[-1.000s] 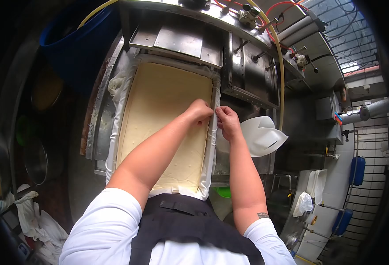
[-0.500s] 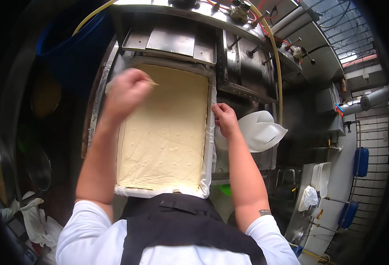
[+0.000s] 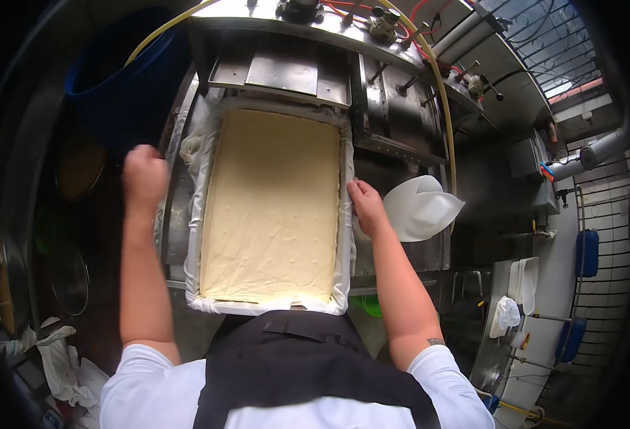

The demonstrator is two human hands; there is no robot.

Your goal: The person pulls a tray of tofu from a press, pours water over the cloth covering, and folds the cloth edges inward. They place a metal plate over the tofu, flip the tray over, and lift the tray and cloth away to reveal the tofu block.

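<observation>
Right hand (image 3: 363,204) rests on white cloth (image 3: 345,250) edging pale slab (image 3: 275,207); left hand (image 3: 144,175) fisted apart.

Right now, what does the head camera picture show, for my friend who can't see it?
A pale yellow rectangular slab fills a white cloth-lined metal tray. The person's right hand touches its right rim; the left hand hovers off its left side.

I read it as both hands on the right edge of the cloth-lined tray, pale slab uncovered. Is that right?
Not quite. In the head view only the right hand is on the right edge of the cloth-lined tray; the left hand is out past its left side. The pale slab does lie uncovered.
</observation>
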